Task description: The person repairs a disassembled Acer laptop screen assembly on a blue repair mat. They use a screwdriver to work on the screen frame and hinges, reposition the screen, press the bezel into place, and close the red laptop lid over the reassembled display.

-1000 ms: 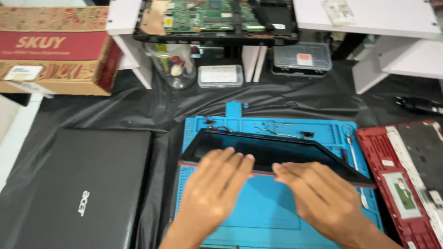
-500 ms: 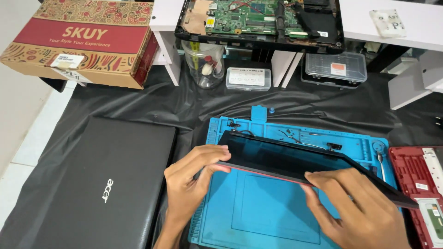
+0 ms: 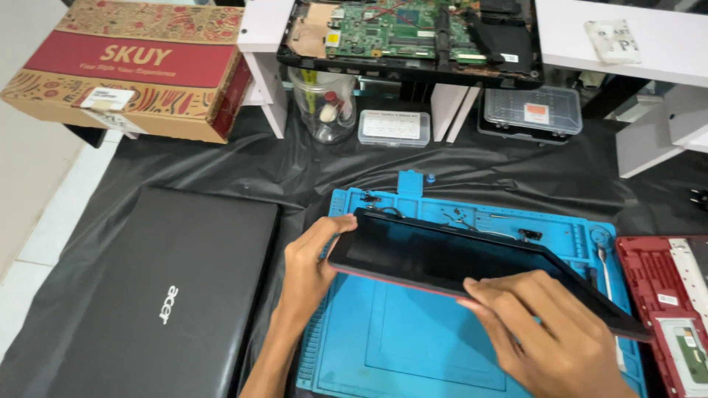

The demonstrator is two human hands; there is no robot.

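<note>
A black laptop screen panel with a red rim [image 3: 450, 258] is held tilted above the blue work mat [image 3: 398, 346]. My left hand [image 3: 310, 269] grips its left edge, thumb on top. At the panel's near right edge, my right hand [image 3: 549, 335] grips it with fingers spread over the glass. The panel's right corner reaches toward the red laptop base [image 3: 667, 309].
A closed black laptop [image 3: 158, 295] lies left of the mat on black sheeting. At the back are a patterned cardboard box [image 3: 129, 66], a clear jar [image 3: 323, 103], two clear plastic cases [image 3: 393, 127] [image 3: 532, 110] and an opened laptop with its green circuit board [image 3: 409, 33] on white shelving.
The panel has been lifted off the mat and turned, its right end swinging toward me. My left hand moved to its left edge, my right to the near right edge.
</note>
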